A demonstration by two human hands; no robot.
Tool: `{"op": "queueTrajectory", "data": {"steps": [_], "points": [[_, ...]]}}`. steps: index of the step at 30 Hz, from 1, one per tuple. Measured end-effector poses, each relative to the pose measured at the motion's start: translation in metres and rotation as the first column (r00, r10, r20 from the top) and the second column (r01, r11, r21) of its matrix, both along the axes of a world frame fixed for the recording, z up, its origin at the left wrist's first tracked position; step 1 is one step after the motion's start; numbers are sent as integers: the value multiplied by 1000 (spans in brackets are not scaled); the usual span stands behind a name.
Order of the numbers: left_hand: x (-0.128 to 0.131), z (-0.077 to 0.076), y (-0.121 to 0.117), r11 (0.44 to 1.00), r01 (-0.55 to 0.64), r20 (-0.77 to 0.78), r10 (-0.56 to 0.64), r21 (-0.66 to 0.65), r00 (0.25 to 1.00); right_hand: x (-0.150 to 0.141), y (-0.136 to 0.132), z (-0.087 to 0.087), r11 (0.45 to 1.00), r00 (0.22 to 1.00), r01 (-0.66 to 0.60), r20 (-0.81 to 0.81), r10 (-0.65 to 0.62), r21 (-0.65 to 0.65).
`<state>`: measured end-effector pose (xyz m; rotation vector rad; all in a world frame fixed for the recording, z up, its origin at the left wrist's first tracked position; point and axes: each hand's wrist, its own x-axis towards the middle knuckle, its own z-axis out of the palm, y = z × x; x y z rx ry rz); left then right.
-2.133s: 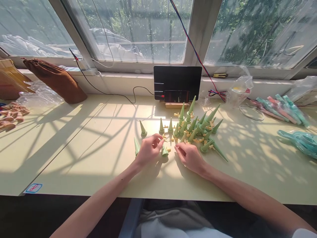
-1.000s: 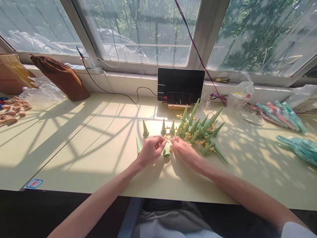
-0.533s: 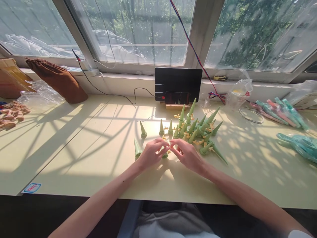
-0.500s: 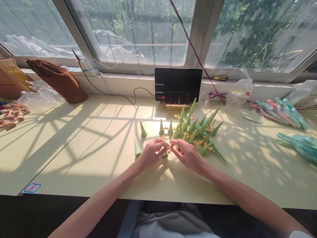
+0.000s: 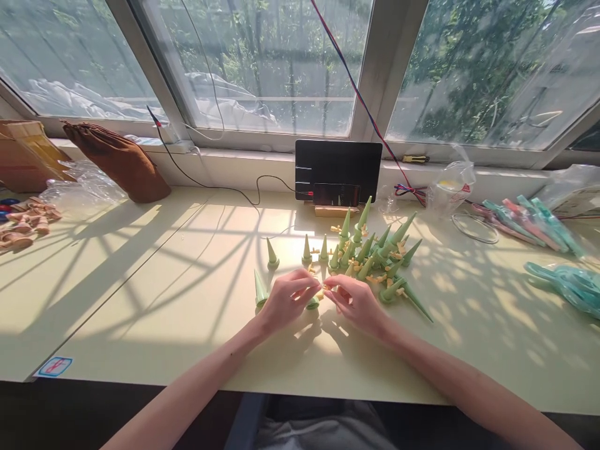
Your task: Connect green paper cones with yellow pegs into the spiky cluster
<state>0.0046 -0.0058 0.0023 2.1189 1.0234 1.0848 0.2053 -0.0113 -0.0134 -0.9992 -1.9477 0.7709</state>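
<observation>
My left hand [image 5: 294,292] and my right hand [image 5: 354,297] meet fingertip to fingertip above the table, both pinched closed. A tiny yellowish piece [image 5: 325,286] shows at the right fingertips; its kind is too small to make out. What the left fingertips pinch is hidden. Under my left fingers a green cone piece [image 5: 312,304] is partly covered. Left of that hand stand a larger green cone [image 5: 260,290] and a smaller upright green cone [image 5: 272,254]. Beyond my hands lies a cluster of green cones [image 5: 366,250] with small yellow parts among them.
A black tablet [image 5: 337,165] and a phone [image 5: 335,194] lean on a wooden stand [image 5: 335,211] at the back. Bagged teal parts [image 5: 567,281] lie right. A brown pouch [image 5: 119,162] and wooden pieces [image 5: 28,225] sit left. A black cable [image 5: 210,185] crosses the back.
The view has tilted slightly, so the scene sits a little lower. My fingertips still meet at nearly the same spot, with a yellowish bit now showing at the right fingertips.
</observation>
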Motion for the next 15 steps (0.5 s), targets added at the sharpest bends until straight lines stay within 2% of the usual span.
{"op": "queueTrajectory", "data": {"steps": [4,11,15], "points": [[-1,-2,1,1000,6,-35,-6,17,999,-2,0,0,1000,997,12,-73,-12,-3],[-3,-8,3,996,44,-59,-40,73,997,-2,1,-4,996,989,13,-151,0,84],[-3,-8,3,998,-7,-53,10,55,999,-1,1,-8,990,984,104,-157,-88,92]]}}
